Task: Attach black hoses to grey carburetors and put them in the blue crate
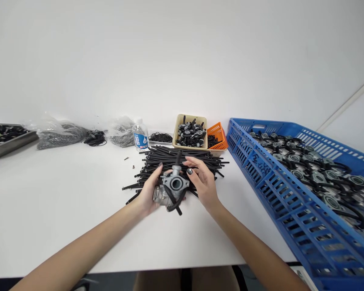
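Note:
A grey metal carburetor with short black hoses hanging from it is held just above the white table, in front of a pile of black rubber tubes. My left hand wraps round its left side and underside. My right hand rests on its right side, thumb and fingers curled toward the body, with the fingertips near the top fitting.
A blue plastic crate filled with several finished carburetors stands at the right. Behind the tubes are a beige tray of caps, an orange basket, a water bottle, plastic bags of small parts and a metal tray.

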### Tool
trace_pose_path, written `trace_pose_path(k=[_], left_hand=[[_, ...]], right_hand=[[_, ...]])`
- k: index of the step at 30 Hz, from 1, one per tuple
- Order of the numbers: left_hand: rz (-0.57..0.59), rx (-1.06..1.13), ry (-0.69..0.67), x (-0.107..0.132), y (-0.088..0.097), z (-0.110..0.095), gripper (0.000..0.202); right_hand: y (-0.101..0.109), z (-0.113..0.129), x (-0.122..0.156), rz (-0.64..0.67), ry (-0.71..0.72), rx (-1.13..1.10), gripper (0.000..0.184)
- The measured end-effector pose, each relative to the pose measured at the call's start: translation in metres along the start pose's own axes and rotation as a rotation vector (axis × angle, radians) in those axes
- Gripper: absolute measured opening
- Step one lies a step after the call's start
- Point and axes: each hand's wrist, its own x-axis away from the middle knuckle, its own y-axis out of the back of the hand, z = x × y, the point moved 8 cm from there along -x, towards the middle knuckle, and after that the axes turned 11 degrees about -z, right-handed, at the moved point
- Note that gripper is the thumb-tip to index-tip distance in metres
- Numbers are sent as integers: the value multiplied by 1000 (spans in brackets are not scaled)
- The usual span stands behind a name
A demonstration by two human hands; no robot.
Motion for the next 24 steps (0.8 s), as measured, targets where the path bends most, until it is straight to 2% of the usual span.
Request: trace_pose_path(k=[3,5,8,18,21,24], left_hand=[[86,-31,137,8,-7,17,60],[127,-41,175,11,-10,22,63],[153,-34,177,11,-10,23,64],[186,-37,172,6,-7,23,70],[146,-15,132,5,-6,19,66],[88,22,-24,1,-3,7,58]], right_hand=[[-3,-5,-3,53,-93,-86,32],[-6,-9,-3,72,-187,-125,33],[-6,-10,-3,66,-247,-167,35],[-8,-7,-5,103,-278,-207,32],[-7,-12,-5,107,-286,-202,34],[-4,-10,-5,101,-176,-174,45]])
